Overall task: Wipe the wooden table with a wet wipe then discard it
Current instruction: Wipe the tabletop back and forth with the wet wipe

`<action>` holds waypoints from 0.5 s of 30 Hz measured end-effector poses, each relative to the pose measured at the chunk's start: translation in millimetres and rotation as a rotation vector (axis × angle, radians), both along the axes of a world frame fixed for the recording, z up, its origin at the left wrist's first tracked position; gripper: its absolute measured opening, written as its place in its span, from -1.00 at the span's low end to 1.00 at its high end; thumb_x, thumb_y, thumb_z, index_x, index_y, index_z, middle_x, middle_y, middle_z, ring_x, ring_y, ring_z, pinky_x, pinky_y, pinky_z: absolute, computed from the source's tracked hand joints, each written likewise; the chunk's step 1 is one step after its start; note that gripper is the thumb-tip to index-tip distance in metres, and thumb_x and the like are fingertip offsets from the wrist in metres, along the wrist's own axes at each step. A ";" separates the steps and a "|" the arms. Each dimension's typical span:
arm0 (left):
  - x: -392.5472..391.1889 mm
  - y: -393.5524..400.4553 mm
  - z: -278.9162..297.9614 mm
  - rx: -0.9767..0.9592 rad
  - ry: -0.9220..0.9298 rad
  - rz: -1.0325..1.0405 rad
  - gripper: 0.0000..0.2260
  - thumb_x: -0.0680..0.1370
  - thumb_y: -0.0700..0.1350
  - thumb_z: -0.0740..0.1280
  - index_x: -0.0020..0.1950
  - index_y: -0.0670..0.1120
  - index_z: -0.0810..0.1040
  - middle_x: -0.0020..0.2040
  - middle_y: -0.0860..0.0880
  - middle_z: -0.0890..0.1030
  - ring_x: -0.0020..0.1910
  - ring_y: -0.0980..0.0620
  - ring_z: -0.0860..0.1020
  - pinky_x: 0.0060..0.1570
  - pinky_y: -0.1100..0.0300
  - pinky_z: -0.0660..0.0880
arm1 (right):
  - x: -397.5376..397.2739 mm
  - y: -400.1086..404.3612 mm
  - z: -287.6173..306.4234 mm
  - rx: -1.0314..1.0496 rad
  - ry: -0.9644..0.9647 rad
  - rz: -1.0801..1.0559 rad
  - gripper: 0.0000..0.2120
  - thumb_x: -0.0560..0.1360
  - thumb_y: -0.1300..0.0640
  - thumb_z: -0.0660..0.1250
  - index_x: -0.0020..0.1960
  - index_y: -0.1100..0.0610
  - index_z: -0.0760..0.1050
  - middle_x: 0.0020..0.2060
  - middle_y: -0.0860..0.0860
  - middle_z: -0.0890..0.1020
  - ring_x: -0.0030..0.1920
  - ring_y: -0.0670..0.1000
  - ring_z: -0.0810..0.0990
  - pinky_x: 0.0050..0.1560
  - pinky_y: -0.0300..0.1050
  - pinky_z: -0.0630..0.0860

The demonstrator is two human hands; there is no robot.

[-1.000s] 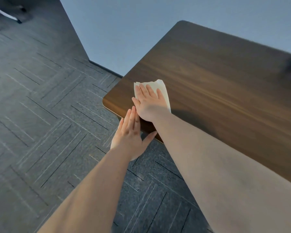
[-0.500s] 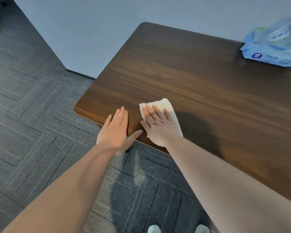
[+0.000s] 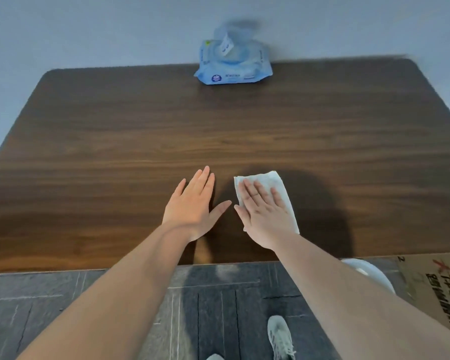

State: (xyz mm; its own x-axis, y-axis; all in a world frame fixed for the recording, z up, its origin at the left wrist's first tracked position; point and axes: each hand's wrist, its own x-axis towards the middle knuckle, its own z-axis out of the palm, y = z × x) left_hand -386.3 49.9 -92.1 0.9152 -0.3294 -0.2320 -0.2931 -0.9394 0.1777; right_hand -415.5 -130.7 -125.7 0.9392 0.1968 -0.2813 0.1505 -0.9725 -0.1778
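Wooden table [image 3: 115, 152] broadly bare, right hand [image 3: 264, 214] flat on wet wipe [image 3: 273, 181] near front edge, left hand [image 3: 192, 203] spread beside

You can read very little here. The blue wipes pack [image 3: 233, 64] at the far edge of the counter [image 3: 115, 141] carries a round logo and print too blurred to read. The cardboard box [image 3: 437, 287] at lower right shows a red "X", a "2" and illegible printed characters.
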 end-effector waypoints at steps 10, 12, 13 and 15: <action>9.4 -208.6 -8.2 -0.023 0.043 -0.313 -0.36 0.55 0.29 -0.12 0.54 0.01 -0.12 0.56 0.05 -0.15 0.52 0.10 -0.20 0.48 0.06 -0.18 | -47.4 -200.3 -2.9 -0.043 -0.039 -0.376 -0.44 0.60 -0.17 -0.23 0.53 -0.02 -0.28 0.55 -0.10 -0.12 0.54 -0.06 -0.20 0.47 -0.01 -0.30; 9.7 -237.6 -11.2 -0.019 0.049 -0.354 -0.37 0.56 0.29 -0.12 0.54 0.02 -0.11 0.57 0.05 -0.15 0.52 0.09 -0.19 0.48 0.05 -0.18 | -58.2 -227.3 -4.1 -0.069 -0.050 -0.419 -0.43 0.58 -0.19 -0.27 0.53 -0.03 -0.28 0.56 -0.09 -0.10 0.54 -0.06 -0.18 0.46 -0.01 -0.30; 9.3 -258.3 -12.5 -0.019 0.052 -0.380 -0.37 0.56 0.29 -0.12 0.54 0.02 -0.11 0.56 0.05 -0.14 0.52 0.09 -0.19 0.48 0.05 -0.17 | -64.2 -245.4 -4.4 -0.079 -0.052 -0.449 -0.42 0.57 -0.20 -0.31 0.52 -0.03 -0.29 0.56 -0.09 -0.11 0.54 -0.06 -0.18 0.46 -0.02 -0.30; 7.5 -295.9 -15.2 -0.029 0.042 -0.431 -0.38 0.56 0.29 -0.12 0.54 0.01 -0.10 0.57 0.04 -0.13 0.52 0.09 -0.18 0.48 0.05 -0.16 | -71.9 -277.3 -3.8 -0.079 -0.036 -0.505 -0.43 0.57 -0.20 -0.31 0.51 -0.03 -0.32 0.55 -0.10 -0.15 0.53 -0.07 -0.22 0.45 -0.02 -0.32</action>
